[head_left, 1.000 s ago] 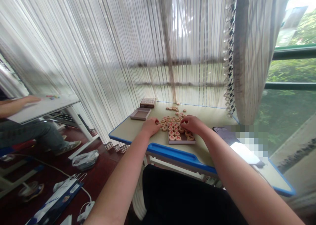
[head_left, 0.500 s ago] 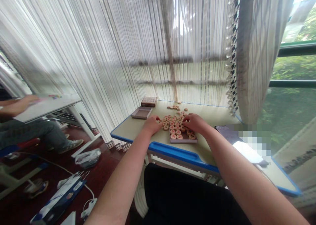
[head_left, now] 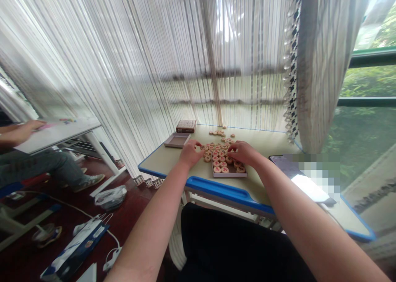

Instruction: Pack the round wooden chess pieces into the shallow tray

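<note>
Round wooden Chinese chess pieces with red or dark characters lie in a shallow open box (head_left: 229,175) and in a loose heap (head_left: 212,146) behind it. My left hand (head_left: 191,153) is at the heap's left edge, thumb and index finger closed on a Chinese chess piece (head_left: 202,147). My right hand (head_left: 243,152) is over the box's far right part, its fingers pinched round a piece that they mostly hide. Inside the box, red-marked pieces (head_left: 217,164) stand in rows on the left; a few others (head_left: 240,169) lie at the right.
A box lid (head_left: 177,140) and a brown box (head_left: 186,126) are at the table's back left. More pieces (head_left: 217,132) are scattered at the back. A phone (head_left: 297,177) lies on the right. Another person's hand (head_left: 26,132) rests on a white table (head_left: 66,132) at far left.
My left hand's fingers have shifted slightly at the heap's edge. My right hand has barely moved over the box. The view has tilted a little.
</note>
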`<state>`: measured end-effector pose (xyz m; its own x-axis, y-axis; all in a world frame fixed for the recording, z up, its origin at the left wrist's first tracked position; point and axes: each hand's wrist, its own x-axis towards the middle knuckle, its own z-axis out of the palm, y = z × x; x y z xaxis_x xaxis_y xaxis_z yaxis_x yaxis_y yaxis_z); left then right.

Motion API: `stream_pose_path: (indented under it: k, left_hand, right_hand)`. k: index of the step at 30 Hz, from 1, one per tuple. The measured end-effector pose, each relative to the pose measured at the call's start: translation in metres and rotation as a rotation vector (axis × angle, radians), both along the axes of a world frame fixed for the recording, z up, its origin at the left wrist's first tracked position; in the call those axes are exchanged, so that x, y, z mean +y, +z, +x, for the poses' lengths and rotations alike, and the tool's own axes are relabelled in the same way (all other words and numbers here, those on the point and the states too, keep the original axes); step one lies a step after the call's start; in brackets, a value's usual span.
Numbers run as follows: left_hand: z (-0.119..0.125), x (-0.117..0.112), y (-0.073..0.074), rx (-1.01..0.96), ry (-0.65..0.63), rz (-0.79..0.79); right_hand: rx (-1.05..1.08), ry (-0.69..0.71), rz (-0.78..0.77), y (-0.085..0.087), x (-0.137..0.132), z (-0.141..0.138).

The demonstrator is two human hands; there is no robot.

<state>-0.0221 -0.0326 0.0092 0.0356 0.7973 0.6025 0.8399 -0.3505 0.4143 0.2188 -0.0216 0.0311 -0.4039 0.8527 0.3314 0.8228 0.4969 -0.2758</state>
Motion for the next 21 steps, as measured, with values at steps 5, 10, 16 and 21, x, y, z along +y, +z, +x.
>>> stream_pose_path:
  k: [5,10,16,21]
  left_hand:
    - [0.000,-0.002,0.003,-0.020,0.003,0.015]
    - [0.009,-0.010,0.007,-0.109,-0.151,0.028]
    - [0.030,-0.023,0.012,-0.080,-0.256,0.081]
    - [0.037,-0.029,0.013,-0.011,-0.298,0.141]
  right_hand:
    - [-0.009,-0.029,0.028,0.003,-0.001,0.001]
    - [0.054,-0.061,0.057,0.010,-0.008,0.000]
    - [0.285,0.095,0.013,0.017,-0.023,-0.016]
    - [0.443,0.129,-0.123,0.014,-0.025,-0.024]
